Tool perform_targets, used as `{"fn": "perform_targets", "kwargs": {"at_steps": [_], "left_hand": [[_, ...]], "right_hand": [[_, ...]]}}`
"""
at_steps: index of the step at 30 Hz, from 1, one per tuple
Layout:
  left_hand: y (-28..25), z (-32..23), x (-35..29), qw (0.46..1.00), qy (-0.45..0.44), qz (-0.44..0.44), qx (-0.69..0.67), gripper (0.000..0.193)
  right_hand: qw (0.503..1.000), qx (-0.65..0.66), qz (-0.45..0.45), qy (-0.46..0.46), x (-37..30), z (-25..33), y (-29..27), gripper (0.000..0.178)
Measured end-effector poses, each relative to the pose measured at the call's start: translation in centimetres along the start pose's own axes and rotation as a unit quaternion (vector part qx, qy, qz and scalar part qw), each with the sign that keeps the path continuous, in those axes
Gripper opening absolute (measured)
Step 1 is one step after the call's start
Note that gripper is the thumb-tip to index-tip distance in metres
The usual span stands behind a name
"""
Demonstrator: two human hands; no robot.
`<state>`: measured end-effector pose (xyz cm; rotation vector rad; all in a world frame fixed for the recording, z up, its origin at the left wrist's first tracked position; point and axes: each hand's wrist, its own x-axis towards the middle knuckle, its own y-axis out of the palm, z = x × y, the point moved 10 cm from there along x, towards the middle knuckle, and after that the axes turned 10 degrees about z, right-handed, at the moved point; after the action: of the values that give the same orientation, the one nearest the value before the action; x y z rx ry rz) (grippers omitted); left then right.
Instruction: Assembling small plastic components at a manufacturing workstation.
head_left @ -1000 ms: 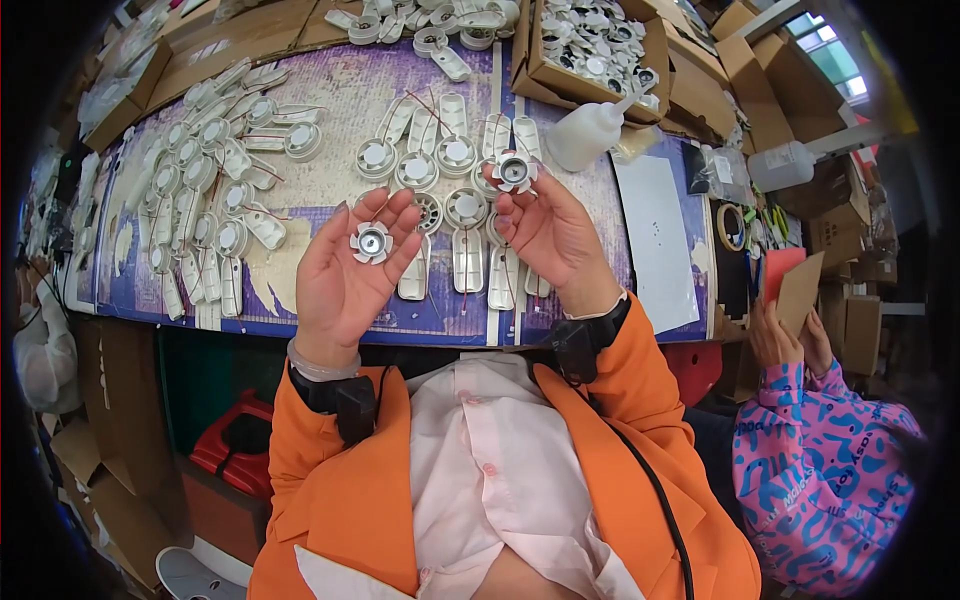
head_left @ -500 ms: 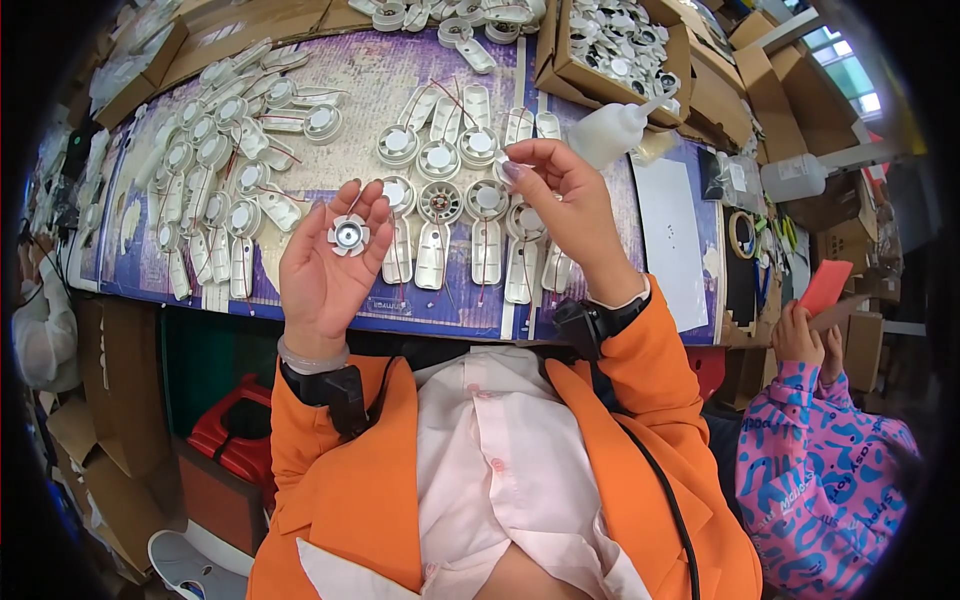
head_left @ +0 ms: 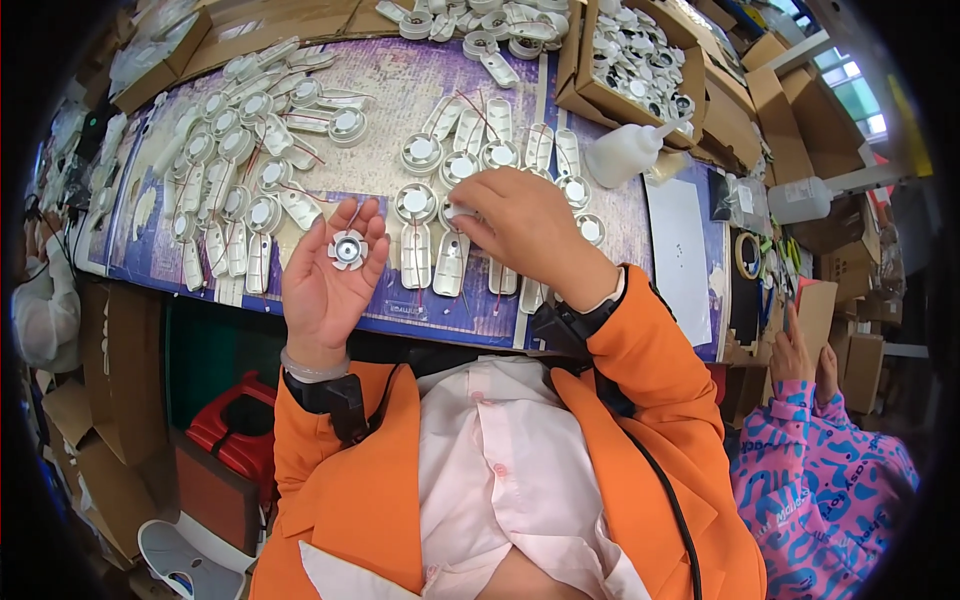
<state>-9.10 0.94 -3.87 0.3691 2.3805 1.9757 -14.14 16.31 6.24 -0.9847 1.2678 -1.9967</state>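
Note:
My left hand [head_left: 335,270] is palm up with its fingers loosely curled. On it rests a small white petal-edged part [head_left: 347,251] with a round metallic centre. Over the near row of white handheld-fan-like housings, my right hand [head_left: 530,225] reaches in with fingertips pinched down on a white piece [head_left: 460,212] at one housing's round end. The hand covers most of that round end and its neighbours. Just left of it is another housing [head_left: 416,203] with a white disc in its round head. Thin red wires stick out from several housings.
More white housings [head_left: 235,145] crowd the table's left side. A cardboard box [head_left: 573,85] of small white parts stands at the back, near a translucent squeeze bottle [head_left: 625,155]. A white sheet [head_left: 678,250] lies at right. Another person's hands [head_left: 792,355] hold brown cardboard.
My right hand has moved left and down with the white piece, onto a round end that stood open before. My left hand stays almost still. The other person's pink-red item is gone from view.

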Motion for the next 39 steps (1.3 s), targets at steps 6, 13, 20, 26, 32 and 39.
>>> {"fn": "perform_targets", "kwargs": {"at_steps": [6,13,20,26,32,39], "left_hand": [[-0.2,0.0,-0.2,1.0,0.003,-0.007,-0.003,0.039],[-0.4,0.0,-0.2,1.0,0.003,-0.017,0.012,0.039],[-0.7,0.6,0.1,1.0,-0.012,0.001,-0.008,0.038],[-1.2,0.9,0.8,0.999,-0.015,-0.028,0.012,0.04],[-1.1,0.9,0.7,0.999,-0.015,-0.033,0.018,0.04],[-0.3,1.3,0.4,0.999,-0.018,-0.028,0.029,0.041]], "right_hand": [[0.999,-0.038,0.033,-0.005,0.3,-0.1,1.1,0.021],[1.0,-0.017,0.014,0.007,-0.3,0.0,0.2,0.031],[0.997,-0.063,0.039,0.004,-1.9,1.9,0.2,0.064],[0.993,-0.06,0.1,0.034,-2.8,1.3,3.9,0.076],[0.992,-0.079,0.084,0.054,-3.0,2.0,4.5,0.072],[0.996,-0.045,0.071,0.038,-2.9,0.9,3.3,0.07]]}}
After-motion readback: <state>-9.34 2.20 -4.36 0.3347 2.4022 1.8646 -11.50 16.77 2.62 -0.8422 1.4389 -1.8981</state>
